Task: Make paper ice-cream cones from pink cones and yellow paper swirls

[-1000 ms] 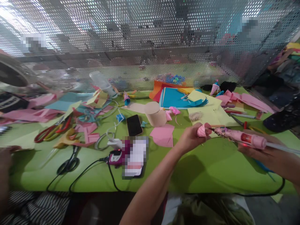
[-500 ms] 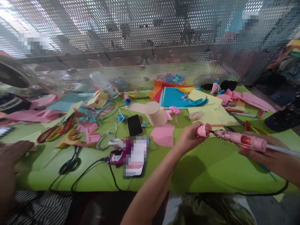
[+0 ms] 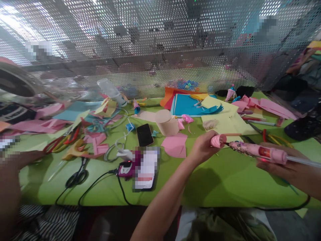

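Observation:
My left hand (image 3: 204, 147) is closed round a small pink paper cone (image 3: 217, 141), its open end turned to the right. In my right hand (image 3: 283, 167) lies a pink hot glue gun (image 3: 263, 152) with a clear glue stick (image 3: 304, 161) out of its back. Its dark nozzle points left and is at the mouth of the cone; whether it touches the paper cannot be made out. A red light glows on the gun. Below my left hand's fingertips is bare green tabletop (image 3: 213, 180). Pink paper pieces (image 3: 174, 145) lie to the left of it.
At the left edge, another person's hand (image 3: 30, 157) reaches over the table. Scissors (image 3: 76, 177), a yellow glue gun (image 3: 75, 150), phones (image 3: 144, 135), a purple power strip (image 3: 125, 170) and cords lie left. A tape roll (image 3: 167, 124) stands mid-table; pliers (image 3: 278, 140) and a dark bottle (image 3: 301, 127) are right.
My hands, the cone and the glue gun hold nearly the same place. The other person's hand at the left has moved slightly to the right, toward the red-handled scissors.

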Demonstrator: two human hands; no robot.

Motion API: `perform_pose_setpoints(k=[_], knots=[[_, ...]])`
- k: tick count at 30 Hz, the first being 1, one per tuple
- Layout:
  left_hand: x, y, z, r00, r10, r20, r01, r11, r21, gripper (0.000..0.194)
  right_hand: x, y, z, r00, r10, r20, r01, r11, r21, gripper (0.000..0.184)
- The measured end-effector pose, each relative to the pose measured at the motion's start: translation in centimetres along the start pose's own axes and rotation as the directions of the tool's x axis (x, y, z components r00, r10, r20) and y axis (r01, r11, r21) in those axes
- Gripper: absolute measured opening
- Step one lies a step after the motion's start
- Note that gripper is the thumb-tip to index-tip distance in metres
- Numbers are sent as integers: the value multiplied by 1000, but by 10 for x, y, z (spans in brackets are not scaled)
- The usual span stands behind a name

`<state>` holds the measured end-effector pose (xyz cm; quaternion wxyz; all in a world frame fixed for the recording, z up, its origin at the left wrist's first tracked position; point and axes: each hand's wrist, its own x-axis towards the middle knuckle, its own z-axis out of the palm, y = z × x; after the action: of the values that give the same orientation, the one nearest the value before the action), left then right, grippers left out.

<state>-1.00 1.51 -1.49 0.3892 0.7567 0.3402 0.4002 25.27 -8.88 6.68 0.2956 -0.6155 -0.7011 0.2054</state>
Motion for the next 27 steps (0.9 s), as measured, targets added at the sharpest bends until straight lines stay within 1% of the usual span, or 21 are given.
perform_pose_setpoints(k=[2, 3, 7, 12, 15, 19, 22, 25, 27], knots=[[0, 3, 0, 1000, -2, 3, 2, 1000, 16, 17, 0, 2, 0, 998, -34, 58, 33, 999, 16, 31], [0, 5, -1, 1000, -2, 1, 2, 1000, 29, 16, 0, 3, 0, 997, -43, 63, 41, 999, 20, 31], [0, 10, -2, 1000, 24, -6, -23, 996, 83, 14, 1, 6, 1, 999, -35, 26, 35, 999, 0, 39], [0, 8, -4, 998, 63, -12, -61, 993, 98, 17, 0, 7, 2, 996, -57, 69, 59, 998, -26, 39], [1, 4, -3, 997, 82, -16, -80, 992, 97, 18, -3, 7, 3, 996, -61, 60, 62, 998, -21, 41], [1, 4, -3, 997, 77, -8, -75, 991, 114, 18, -5, 3, 4, 998, -44, 46, 43, 999, 18, 42], [1, 5, -4, 997, 73, -3, -72, 990, 121, 17, -6, -2, 5, 996, -77, 47, 75, 996, 44, 40], [2, 5, -5, 994, 109, -15, -107, 989, 104, 17, -5, -7, 7, 992, -112, 61, 109, 992, 62, 38], [2, 4, -5, 989, 143, -23, -140, 985, 103, 17, -5, -9, 7, 992, -120, 49, 116, 989, 88, 35]])
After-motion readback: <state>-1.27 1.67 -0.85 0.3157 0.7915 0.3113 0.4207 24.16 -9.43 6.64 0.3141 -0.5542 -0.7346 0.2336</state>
